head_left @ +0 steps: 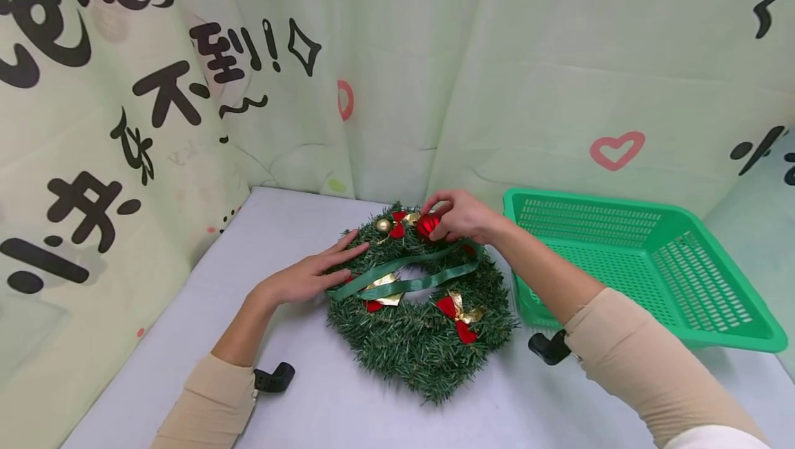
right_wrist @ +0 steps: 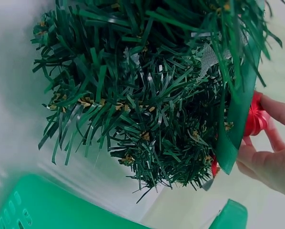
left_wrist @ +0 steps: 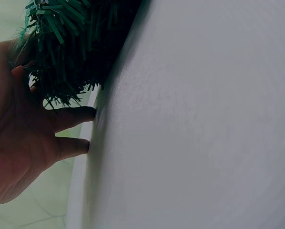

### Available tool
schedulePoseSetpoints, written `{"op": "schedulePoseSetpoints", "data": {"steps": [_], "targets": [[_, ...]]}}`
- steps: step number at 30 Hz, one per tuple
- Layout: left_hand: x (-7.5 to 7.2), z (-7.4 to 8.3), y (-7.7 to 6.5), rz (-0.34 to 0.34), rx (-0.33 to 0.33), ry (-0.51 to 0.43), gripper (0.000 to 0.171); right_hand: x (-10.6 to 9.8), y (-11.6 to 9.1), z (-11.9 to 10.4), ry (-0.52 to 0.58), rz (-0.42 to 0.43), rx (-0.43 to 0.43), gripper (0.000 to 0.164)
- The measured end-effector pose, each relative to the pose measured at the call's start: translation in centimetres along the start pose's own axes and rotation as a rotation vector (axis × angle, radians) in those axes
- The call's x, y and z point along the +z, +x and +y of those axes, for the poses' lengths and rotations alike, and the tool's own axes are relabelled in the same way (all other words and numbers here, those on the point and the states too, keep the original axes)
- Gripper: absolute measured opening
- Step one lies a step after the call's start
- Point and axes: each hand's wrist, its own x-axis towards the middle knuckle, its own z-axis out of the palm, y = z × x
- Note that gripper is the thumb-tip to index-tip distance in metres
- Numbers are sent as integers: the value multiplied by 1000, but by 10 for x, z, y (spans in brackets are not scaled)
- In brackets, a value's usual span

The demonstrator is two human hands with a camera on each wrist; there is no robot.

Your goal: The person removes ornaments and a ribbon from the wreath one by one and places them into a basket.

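A green wreath point(head_left: 416, 352) of artificial pine lies on the white table. My right hand point(head_left: 467, 217) pinches a shiny red ornament ball point(head_left: 426, 226) at the wreath's upper part; in the right wrist view the fingers curl around the same red ball point(right_wrist: 255, 118). Along the wreath's left side rests my left hand point(head_left: 309, 272), fingers spread and fairly straight, some of them on the branches. A looped green ribbon point(head_left: 397, 288) crosses the wreath's middle. Beside the red ball sit a gold ball point(head_left: 384, 226) and a red-and-gold bow point(head_left: 399, 230); another bow point(head_left: 464, 332) is at lower right.
A green plastic basket point(head_left: 658, 338) stands to the right, close to the wreath. Behind the white table point(head_left: 323, 380) hangs a pale curtain point(head_left: 546, 90) with black lettering and pink hearts. Each wrist carries a small black device.
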Motion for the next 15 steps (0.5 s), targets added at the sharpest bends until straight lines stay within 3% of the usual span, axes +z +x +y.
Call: {"op": "schedulePoseSetpoints", "data": {"steps": [15], "targets": [[0,2,-1,0,-1,-9,57,0,-9,-6,36,17,-70,46]]}}
